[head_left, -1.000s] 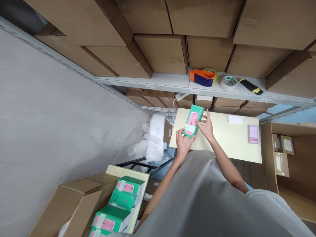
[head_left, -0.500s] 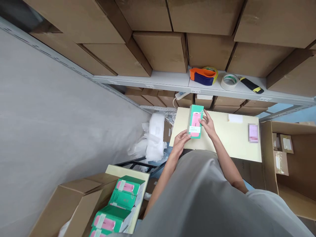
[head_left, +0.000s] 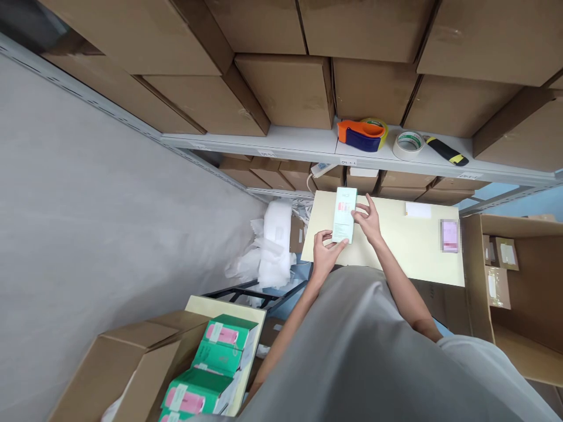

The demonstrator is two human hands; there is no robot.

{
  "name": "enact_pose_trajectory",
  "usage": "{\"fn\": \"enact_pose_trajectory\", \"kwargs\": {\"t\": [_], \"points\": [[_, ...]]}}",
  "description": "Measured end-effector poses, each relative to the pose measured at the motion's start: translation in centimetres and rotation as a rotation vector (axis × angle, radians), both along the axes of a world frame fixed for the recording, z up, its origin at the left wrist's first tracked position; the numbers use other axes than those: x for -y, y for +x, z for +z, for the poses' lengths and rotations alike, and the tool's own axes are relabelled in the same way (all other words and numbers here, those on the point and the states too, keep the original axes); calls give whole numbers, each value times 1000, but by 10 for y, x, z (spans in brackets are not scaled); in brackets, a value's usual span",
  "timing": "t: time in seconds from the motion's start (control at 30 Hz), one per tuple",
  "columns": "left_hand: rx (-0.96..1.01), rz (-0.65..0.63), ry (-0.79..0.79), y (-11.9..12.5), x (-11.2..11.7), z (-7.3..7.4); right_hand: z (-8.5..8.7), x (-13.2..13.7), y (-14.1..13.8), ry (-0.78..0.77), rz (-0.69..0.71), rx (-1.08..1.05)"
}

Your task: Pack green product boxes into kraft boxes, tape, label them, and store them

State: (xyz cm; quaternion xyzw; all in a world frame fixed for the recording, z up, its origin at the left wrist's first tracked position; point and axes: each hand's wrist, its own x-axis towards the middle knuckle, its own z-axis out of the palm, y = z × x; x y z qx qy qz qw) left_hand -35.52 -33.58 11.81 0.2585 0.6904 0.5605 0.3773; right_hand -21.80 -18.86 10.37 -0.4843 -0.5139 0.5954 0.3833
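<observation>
Over the cream table (head_left: 396, 246) I hold a small product box (head_left: 344, 214) upright, its pale mint printed side turned toward me. My left hand (head_left: 326, 252) grips the lower end, with the thumb on the front near the bottom edge. Thumb and fingers of my right hand (head_left: 368, 220) pinch the box's right edge about midway up. Several like green boxes with pink pictures (head_left: 222, 334) stand at the lower left beside an open carton.
On the shelf ahead lie an orange and blue tape dispenser (head_left: 363, 136), a tape roll (head_left: 408, 145) and a black and yellow utility knife (head_left: 446, 151). An open carton (head_left: 477, 281) stands right of the table. White foam wrap (head_left: 277, 240) is at the left.
The box has been turned over between my hands: its green side with the pink picture faced me before, and the pale printed side does now.
</observation>
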Motion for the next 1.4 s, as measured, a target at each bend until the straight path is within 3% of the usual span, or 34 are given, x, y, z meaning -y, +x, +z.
{"fn": "enact_pose_trajectory", "kwargs": {"t": [0.2,0.33,0.47,0.73,0.93,1.0,1.2,1.3,1.4], "points": [[494,-99,-125,-25,1,-1,-6,-1,11,-130,10,-83],[548,-165,-130,-31,0,-2,-4,0,11,-143,34,-108],[432,-109,-140,-31,-5,-7,-6,-1,9,-102,66,-72],[-40,42,-117,-11,-9,-10,2,6,-8,72,-20,97],[-267,-19,-45,0,-4,-3,-8,2,-4,63,-22,125],[-154,-34,-59,-4,-3,-4,-14,-1,2,33,-19,71],[568,-98,-171,-30,0,-9,-20,-4,18,-78,37,-67],[679,-167,-156,-34,2,-8,-19,-3,20,-158,72,-156],[658,-143,-137,-31,2,-9,-17,-4,19,-167,113,-182]]}}
